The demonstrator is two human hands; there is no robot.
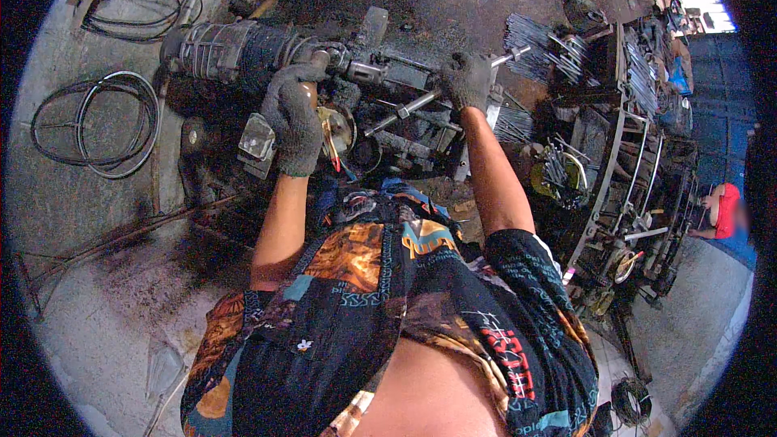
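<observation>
A greasy machine with a dark cylindrical motor housing [214,50] stretches across in front of me. My left hand [293,117], in a grey knit glove, is closed around a short brown handle [311,94] with a rounded metal end, close to the machine's chuck-like middle [363,71]. Whether that handle is a loose tool or part of the machine, I cannot tell. My right hand [467,81], gloved too, grips a long slanted metal handle bar [419,103] at the machine's right side. The glove hides part of the bar. Below my left hand sits a round metal dish [338,131] with coloured-handled items.
Coiled black cables [95,125] lie on the floor at left. Bundles of metal rods [534,47] are at the far right, beside a metal rack [619,154]. A tub of short rods [558,174] stands nearer. Other people [720,210] are at the right and far edges.
</observation>
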